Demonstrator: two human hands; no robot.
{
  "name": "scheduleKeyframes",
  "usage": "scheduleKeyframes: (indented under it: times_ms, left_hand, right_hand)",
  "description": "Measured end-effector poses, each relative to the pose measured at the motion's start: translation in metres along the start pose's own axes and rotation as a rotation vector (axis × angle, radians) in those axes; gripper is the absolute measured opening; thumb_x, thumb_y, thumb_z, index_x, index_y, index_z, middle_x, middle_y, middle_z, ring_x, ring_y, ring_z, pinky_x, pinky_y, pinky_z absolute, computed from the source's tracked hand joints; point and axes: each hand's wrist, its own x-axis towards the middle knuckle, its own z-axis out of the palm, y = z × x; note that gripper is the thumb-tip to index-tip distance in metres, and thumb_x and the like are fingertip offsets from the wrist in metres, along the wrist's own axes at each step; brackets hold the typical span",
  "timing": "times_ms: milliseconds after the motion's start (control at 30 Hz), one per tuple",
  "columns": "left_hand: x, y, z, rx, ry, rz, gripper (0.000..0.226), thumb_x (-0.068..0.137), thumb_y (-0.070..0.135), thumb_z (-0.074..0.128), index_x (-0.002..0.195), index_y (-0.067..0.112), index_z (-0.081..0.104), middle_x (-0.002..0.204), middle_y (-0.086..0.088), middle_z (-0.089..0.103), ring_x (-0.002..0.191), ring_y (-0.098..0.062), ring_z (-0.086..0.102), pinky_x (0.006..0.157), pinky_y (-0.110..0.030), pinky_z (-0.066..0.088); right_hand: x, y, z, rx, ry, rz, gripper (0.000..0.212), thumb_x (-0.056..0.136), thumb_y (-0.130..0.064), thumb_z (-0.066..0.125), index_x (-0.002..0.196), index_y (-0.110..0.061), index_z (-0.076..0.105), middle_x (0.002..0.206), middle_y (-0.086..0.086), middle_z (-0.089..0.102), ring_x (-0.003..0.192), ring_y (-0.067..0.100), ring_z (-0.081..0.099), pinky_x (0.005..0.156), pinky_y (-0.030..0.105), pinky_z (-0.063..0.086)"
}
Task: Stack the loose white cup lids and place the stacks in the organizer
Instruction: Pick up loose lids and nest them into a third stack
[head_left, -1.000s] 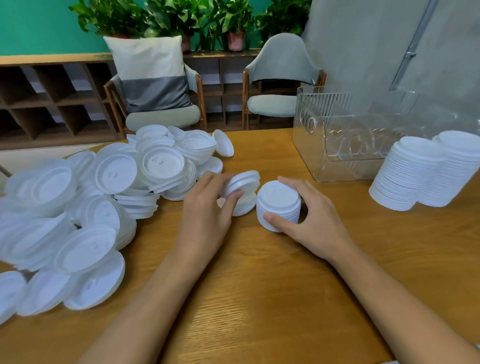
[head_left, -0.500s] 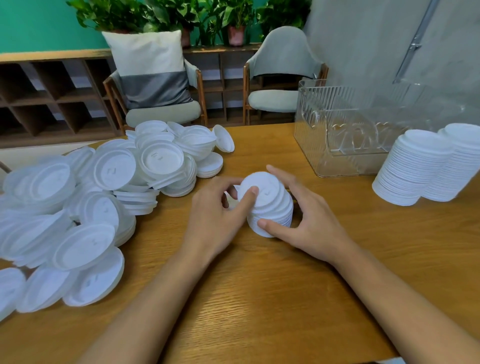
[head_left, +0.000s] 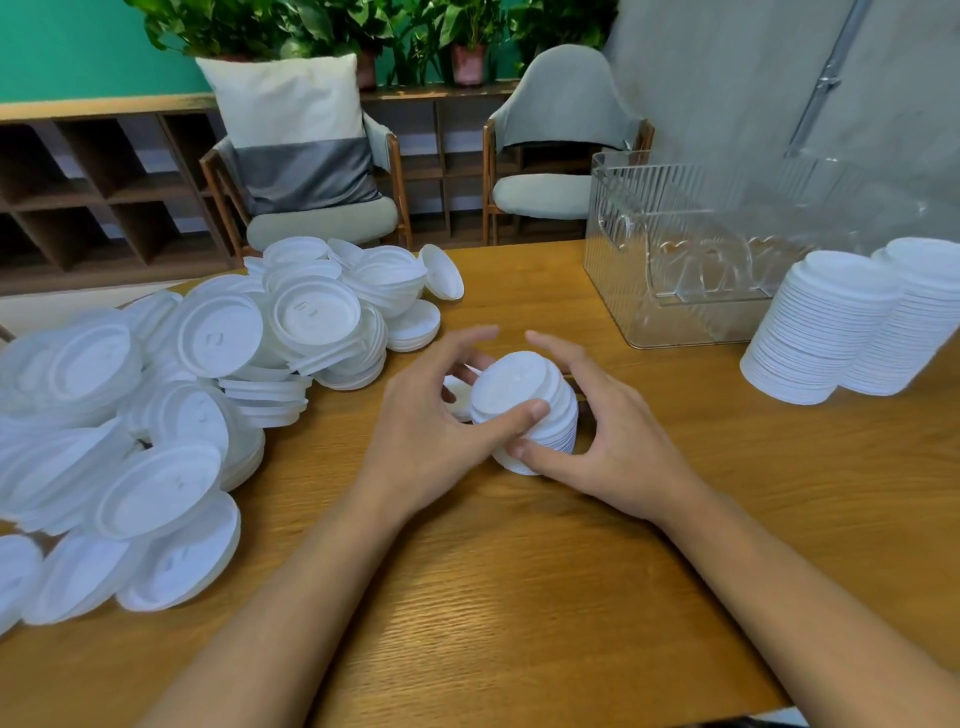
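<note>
A short stack of white lids (head_left: 519, 389) is gripped on a wooden table (head_left: 519, 597) between the left hand (head_left: 431, 436) and right hand (head_left: 618, 452), both curled round it.

- A teal wall (head_left: 78, 47) was seen at the upper left, and a plain grey wall (head_left: 727, 78) at the upper right.
- A slanted metal rod (head_left: 826, 78) was mounted on the grey wall.
- A dark wooden cubby shelf (head_left: 78, 182) was set along the teal wall.
- Leafy potted plants (head_left: 467, 36) were lined up on top of the shelf.
- Two wood-framed chairs with pale grey-green upholstery were placed before the shelf: the left chair (head_left: 322, 223) and the right chair (head_left: 561, 130).
- A white-and-grey cushion (head_left: 296, 130) was propped upright on the left chair.
- A strip of pale floor (head_left: 62, 306) was visible below the shelf.
- The foreground was filled by a wooden table (head_left: 519, 597), on whose grain a soft glare was cast.
</note>
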Motion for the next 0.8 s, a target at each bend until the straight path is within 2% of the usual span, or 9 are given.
scheduleKeyframes:
  times_ms: [100, 200, 267, 333, 433, 533, 633, 700, 800]
  left_hand:
    - [0.000, 0.000, 0.009, 0.080, 0.025, -0.040, 0.064, 0.065, 0.073, 0.082, 0.115, 0.037, 0.069, 0.103, 0.014, 0.062, 0.098, -0.001, 0.059, 0.078, -0.011, 0.041]
    - [0.001, 0.001, 0.013, 0.105, -0.015, -0.047, 0.067, 0.066, 0.080, 0.075, 0.116, 0.035, 0.066, 0.110, 0.016, 0.058, 0.108, 0.001, 0.056, 0.088, -0.009, 0.039]
    - [0.001, 0.000, 0.007, 0.061, -0.085, -0.018, 0.062, 0.078, 0.072, 0.065, 0.129, 0.036, 0.063, 0.125, 0.020, 0.059, 0.124, -0.003, 0.054, 0.104, -0.022, 0.041]
    - [0.000, 0.000, -0.001, 0.001, -0.172, 0.011, 0.061, 0.082, 0.053, 0.062, 0.141, 0.037, 0.057, 0.134, 0.021, 0.061, 0.132, -0.007, 0.053, 0.113, -0.034, 0.041]
    - [0.001, 0.001, -0.004, -0.013, -0.157, 0.051, 0.062, 0.079, 0.033, 0.071, 0.140, 0.032, 0.060, 0.127, 0.019, 0.068, 0.125, -0.005, 0.061, 0.109, -0.034, 0.047]
    - [0.002, 0.001, 0.001, 0.074, -0.043, 0.029, 0.060, 0.075, 0.055, 0.084, 0.130, 0.037, 0.066, 0.111, 0.018, 0.067, 0.108, -0.005, 0.064, 0.092, -0.020, 0.047]
    - [0.002, 0.001, 0.009, 0.112, 0.051, -0.033, 0.058, 0.066, 0.069, 0.085, 0.111, 0.036, 0.072, 0.098, 0.015, 0.060, 0.093, -0.004, 0.060, 0.080, -0.010, 0.041]
    - [0.001, 0.002, 0.014, 0.125, 0.066, -0.034, 0.063, 0.062, 0.076, 0.082, 0.107, 0.034, 0.070, 0.098, 0.015, 0.059, 0.094, -0.002, 0.059, 0.082, -0.014, 0.043]
    - [0.000, 0.004, 0.011, 0.129, 0.011, -0.008, 0.069, 0.069, 0.078, 0.070, 0.122, 0.035, 0.067, 0.114, 0.020, 0.063, 0.111, 0.000, 0.059, 0.094, -0.025, 0.045]
  right_hand:
    - [0.000, 0.000, 0.002, -0.020, 0.013, -0.027, 0.082, 0.079, -0.038, 0.088, 0.150, -0.037, 0.048, 0.138, -0.019, 0.058, 0.127, -0.001, 0.054, 0.101, 0.014, 0.043]
    - [0.001, 0.001, 0.004, -0.015, 0.026, -0.038, 0.077, 0.079, -0.033, 0.090, 0.146, -0.033, 0.053, 0.136, -0.015, 0.060, 0.126, 0.003, 0.057, 0.102, 0.021, 0.046]
    - [0.001, 0.002, 0.004, -0.010, 0.032, -0.044, 0.074, 0.080, -0.036, 0.089, 0.145, -0.030, 0.053, 0.137, -0.017, 0.060, 0.127, 0.004, 0.057, 0.103, 0.019, 0.044]
    - [0.001, 0.001, 0.004, -0.005, 0.023, -0.040, 0.073, 0.082, -0.040, 0.087, 0.145, -0.031, 0.053, 0.137, -0.018, 0.059, 0.128, 0.002, 0.056, 0.103, 0.017, 0.044]
    - [0.001, 0.001, 0.003, 0.007, 0.017, -0.030, 0.077, 0.081, -0.043, 0.086, 0.148, -0.033, 0.049, 0.138, -0.020, 0.058, 0.128, 0.001, 0.055, 0.102, 0.015, 0.043]
    - [0.001, 0.001, 0.003, 0.019, 0.017, -0.003, 0.087, 0.079, -0.043, 0.088, 0.153, -0.040, 0.042, 0.142, -0.024, 0.054, 0.131, -0.003, 0.052, 0.102, 0.010, 0.041]
    - [0.001, 0.002, 0.004, -0.009, 0.022, -0.009, 0.085, 0.077, -0.041, 0.090, 0.150, -0.038, 0.047, 0.140, -0.023, 0.055, 0.129, -0.005, 0.051, 0.103, 0.012, 0.041]
    - [0.001, 0.002, 0.004, -0.012, 0.032, -0.017, 0.082, 0.077, -0.038, 0.091, 0.148, -0.033, 0.052, 0.138, -0.018, 0.057, 0.128, -0.003, 0.053, 0.104, 0.016, 0.043]
    - [0.002, 0.003, 0.004, 0.002, 0.031, -0.028, 0.080, 0.077, -0.042, 0.089, 0.148, -0.031, 0.053, 0.139, -0.018, 0.058, 0.129, 0.000, 0.054, 0.104, 0.017, 0.043]
